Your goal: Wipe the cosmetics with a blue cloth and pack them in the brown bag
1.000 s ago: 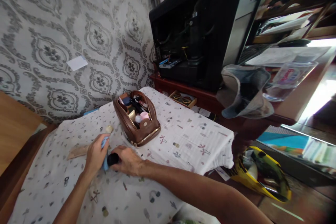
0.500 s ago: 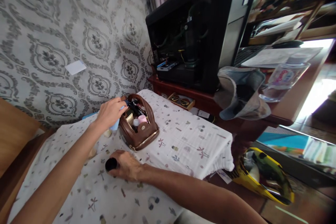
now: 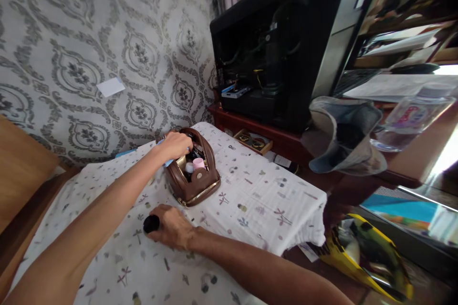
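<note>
An unzipped brown toiletry bag [image 3: 200, 191] sits on the white printed cloth, packed with small items, among them a pink-capped container [image 3: 198, 164] and a white-capped one [image 3: 189, 167]. My left hand [image 3: 177, 145] reaches over the bag's left rim, fingers curled down into its opening. A light-blue flat thing [image 3: 168, 162] shows under that palm, gripped as far as I can see; the fingertips are hidden. Nearer to me, my right hand [image 3: 173, 226] rests on the cloth, fingers wrapped round a black round-ended container [image 3: 151, 224].
The printed cloth [image 3: 261, 209] covers the surface. Behind it stands a black computer case [image 3: 265, 57] beside a small open drawer [image 3: 252, 142]. To the right are a fabric hat [image 3: 343, 138], a clear bottle [image 3: 411, 116] and a yellow-black bag [image 3: 343, 262]. Patterned wallpaper rises at the back.
My left hand has moved right, from the bag's left side to over its opening, and the light-blue thing has shifted with it. My right hand keeps its hold on the black container.
</note>
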`<state>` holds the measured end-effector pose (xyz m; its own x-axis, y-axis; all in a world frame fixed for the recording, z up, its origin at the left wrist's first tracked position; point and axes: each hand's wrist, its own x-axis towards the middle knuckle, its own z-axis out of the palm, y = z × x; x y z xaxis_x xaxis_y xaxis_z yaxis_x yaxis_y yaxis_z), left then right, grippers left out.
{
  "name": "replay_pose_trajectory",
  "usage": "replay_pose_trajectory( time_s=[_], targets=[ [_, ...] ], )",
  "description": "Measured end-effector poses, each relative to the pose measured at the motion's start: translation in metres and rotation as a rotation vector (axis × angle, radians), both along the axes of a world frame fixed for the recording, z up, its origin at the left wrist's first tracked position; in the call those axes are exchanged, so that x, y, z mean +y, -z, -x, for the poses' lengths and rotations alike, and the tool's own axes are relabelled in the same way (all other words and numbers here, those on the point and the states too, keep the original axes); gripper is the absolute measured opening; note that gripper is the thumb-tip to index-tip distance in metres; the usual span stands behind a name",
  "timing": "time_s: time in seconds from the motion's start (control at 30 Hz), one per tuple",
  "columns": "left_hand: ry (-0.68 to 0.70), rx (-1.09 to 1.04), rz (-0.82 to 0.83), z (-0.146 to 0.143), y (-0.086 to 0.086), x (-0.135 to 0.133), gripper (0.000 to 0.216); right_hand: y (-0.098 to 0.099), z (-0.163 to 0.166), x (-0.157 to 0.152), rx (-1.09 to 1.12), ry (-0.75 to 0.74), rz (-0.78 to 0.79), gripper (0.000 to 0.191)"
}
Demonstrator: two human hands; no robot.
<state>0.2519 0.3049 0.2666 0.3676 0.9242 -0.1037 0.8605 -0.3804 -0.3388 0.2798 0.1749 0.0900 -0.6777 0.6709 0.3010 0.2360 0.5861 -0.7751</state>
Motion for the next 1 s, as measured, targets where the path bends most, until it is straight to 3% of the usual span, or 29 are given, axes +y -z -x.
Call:
replay_pose_trajectory(
  time_s=[0.37,0.63,0.8,0.9,1.0],
  targets=[
    [-0.265,-0.058,-0.036,0.005,-0.001,0.031,0.036,-0.003,-0.002,-0.001,-0.006,-0.027,-0.016,0.036],
    [-0.369,-0.058,-0.028,0.003,0.002,0.044,0.035,-0.012,-0.006,0.002,0.037,-0.019,0.011,0.037],
    [-0.323,-0.101,-0.160,0.012,-0.012,0.029,0.032,-0.034,-0.019,0.003,0.159,0.007,0.067,0.041],
    [-0.300,-0.097,-0.273,0.032,-0.021,0.010,0.039,-0.047,-0.030,0.003,0.224,0.011,0.072,0.042],
    [-0.291,-0.031,-0.253,0.057,-0.027,-0.010,0.039,-0.054,-0.043,0.003,0.278,0.004,0.038,0.043]
  ],
)
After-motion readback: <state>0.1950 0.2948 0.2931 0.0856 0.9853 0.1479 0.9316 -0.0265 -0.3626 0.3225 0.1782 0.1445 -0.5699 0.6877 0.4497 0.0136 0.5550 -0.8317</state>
